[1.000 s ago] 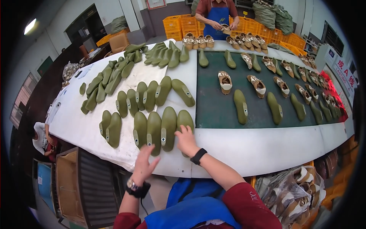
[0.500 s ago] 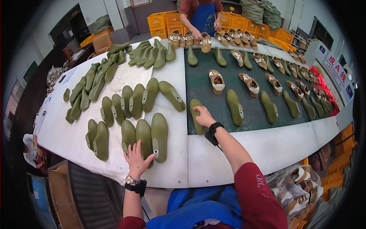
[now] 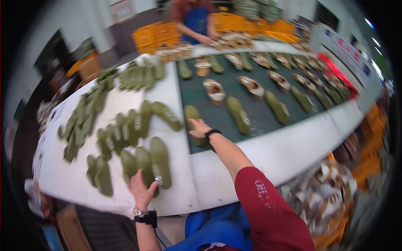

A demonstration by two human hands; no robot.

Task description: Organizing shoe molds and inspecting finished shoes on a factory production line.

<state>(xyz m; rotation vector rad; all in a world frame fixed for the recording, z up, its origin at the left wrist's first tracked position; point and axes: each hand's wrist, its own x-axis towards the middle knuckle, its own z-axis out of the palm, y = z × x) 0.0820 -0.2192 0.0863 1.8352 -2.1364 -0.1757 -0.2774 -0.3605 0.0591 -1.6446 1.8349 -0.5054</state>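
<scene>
The right hand (image 3: 199, 127) lies flat and spread on an olive-green shoe last (image 3: 193, 118) resting on the dark green belt (image 3: 259, 111), touching rather than gripping it. The left hand (image 3: 141, 190) rests open-fingered at the near ends of three green lasts (image 3: 146, 163) lined up on the white worktop (image 3: 217, 171); I cannot tell if it grips any. The near row sits close to the worktop's edge, so a careless nudge could probably tip one off, and the picture is blurred, so the reach may be hurried
</scene>
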